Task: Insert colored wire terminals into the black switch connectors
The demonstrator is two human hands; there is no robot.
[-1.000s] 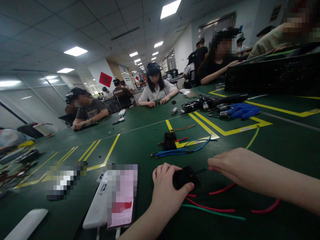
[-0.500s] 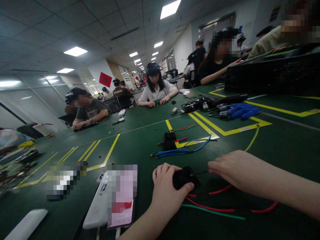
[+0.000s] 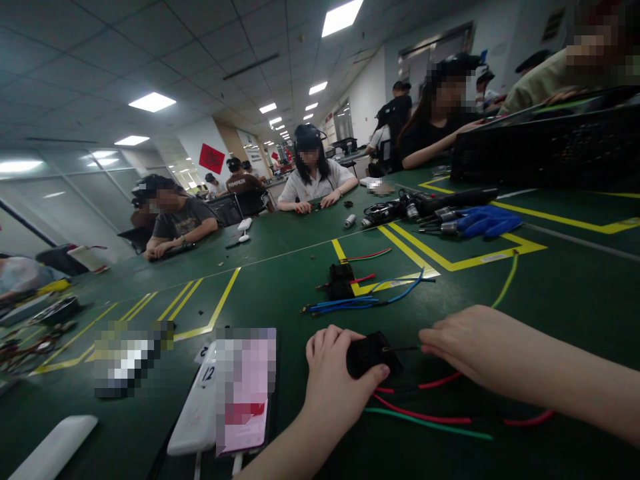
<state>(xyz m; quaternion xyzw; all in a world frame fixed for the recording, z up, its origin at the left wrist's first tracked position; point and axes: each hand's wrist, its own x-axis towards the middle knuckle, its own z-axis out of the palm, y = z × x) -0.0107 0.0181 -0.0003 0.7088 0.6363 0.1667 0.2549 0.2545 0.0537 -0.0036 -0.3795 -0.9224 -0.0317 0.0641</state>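
Observation:
My left hand (image 3: pixel 333 380) is wrapped round a small black block (image 3: pixel 373 353) on the green table, thumb under its near side. My right hand (image 3: pixel 465 343) lies palm down just to its right, fingers closed on a thin dark wire (image 3: pixel 403 348) that runs to the block. Red wires (image 3: pixel 425 418) and a green wire (image 3: pixel 430 427) trail from under the block toward the right, beneath my right forearm. What the right fingertips pinch beyond the wire is too small to make out.
A phone (image 3: pixel 245 390) on a white pad (image 3: pixel 197 417) lies left of my left hand. Farther out are another black block (image 3: pixel 341 280) with blue wires (image 3: pixel 360 303), a blue-handled tool set (image 3: pixel 480 221) and a black crate (image 3: pixel 550 143). Other people sit round the table.
My right hand has slipped slightly down and toward me, staying on the wire. The left hand and the black block have barely moved.

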